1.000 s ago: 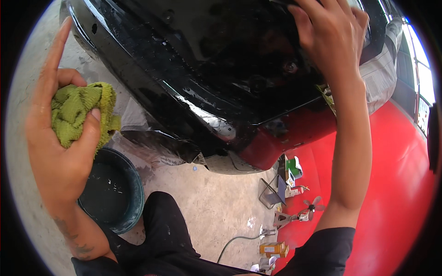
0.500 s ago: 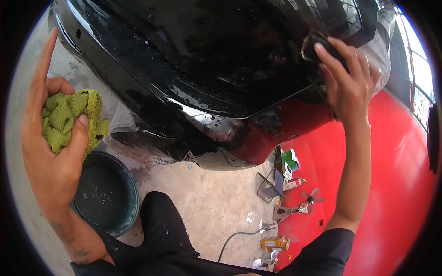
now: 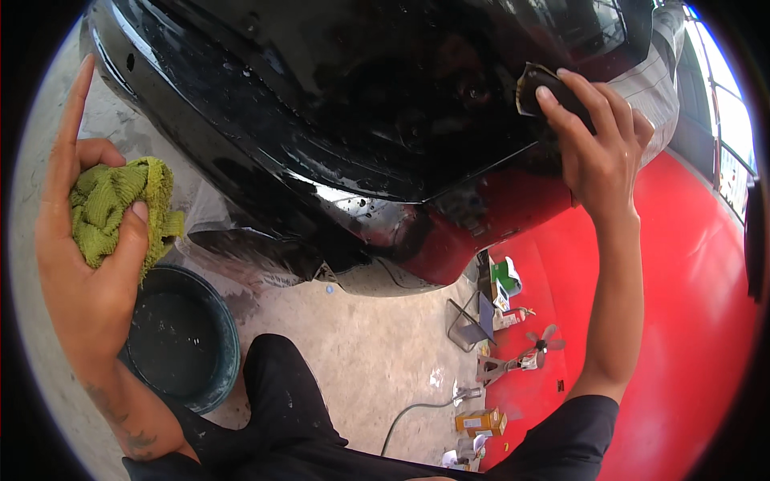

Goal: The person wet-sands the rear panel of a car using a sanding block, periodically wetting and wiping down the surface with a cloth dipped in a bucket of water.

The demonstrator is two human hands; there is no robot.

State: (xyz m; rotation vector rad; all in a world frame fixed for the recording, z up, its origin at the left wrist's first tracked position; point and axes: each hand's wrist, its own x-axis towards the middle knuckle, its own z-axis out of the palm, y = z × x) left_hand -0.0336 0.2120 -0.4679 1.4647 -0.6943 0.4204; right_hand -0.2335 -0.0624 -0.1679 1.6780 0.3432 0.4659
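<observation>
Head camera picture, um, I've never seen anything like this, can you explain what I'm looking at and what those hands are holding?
There's no machine here: these are a person's own bare hands. A wide fisheye camera worn on the head looks down past them, so straight edges bend near the rim.

The left hand holds a crumpled yellow-green cloth, its index finger stretched out. The right hand grips a dark pad with a ragged yellowish edge, at a large glossy black panel, seemingly part of a vehicle. Water-like droplets dot the panel. Below the left hand, a dark round tub sits on the pale floor.
</observation>
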